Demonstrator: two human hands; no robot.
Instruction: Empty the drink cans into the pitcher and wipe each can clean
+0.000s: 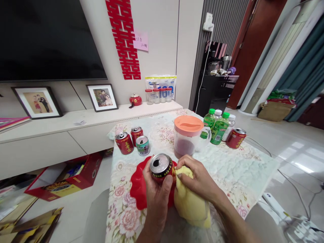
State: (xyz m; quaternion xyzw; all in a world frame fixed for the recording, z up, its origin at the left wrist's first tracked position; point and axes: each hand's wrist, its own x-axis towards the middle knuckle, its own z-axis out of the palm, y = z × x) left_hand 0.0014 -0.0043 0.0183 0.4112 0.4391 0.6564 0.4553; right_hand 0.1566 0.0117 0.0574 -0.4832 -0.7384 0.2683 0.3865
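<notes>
An opened red can [162, 165] is gripped in my left hand [157, 195], its silver top tilted toward me. My right hand [197, 179] pinches a yellow cloth [192, 206] against the can's right side, and the cloth hangs down below. Under both hands lies a red scalloped dish [138, 189], partly hidden by them. Just beyond the can stands a clear pitcher with an orange lid [188, 125] and dark contents. To the left are two red cans [124, 143] and a short green can [143, 145], all upright.
Green-capped bottles [219, 130], white-capped bottles and another red can [236, 138] stand at the right of the floral tablecloth [129, 216]. Behind is a white cabinet [121, 118] with photo frames, a red pot and glass jars. A power strip lies on the floor, lower right.
</notes>
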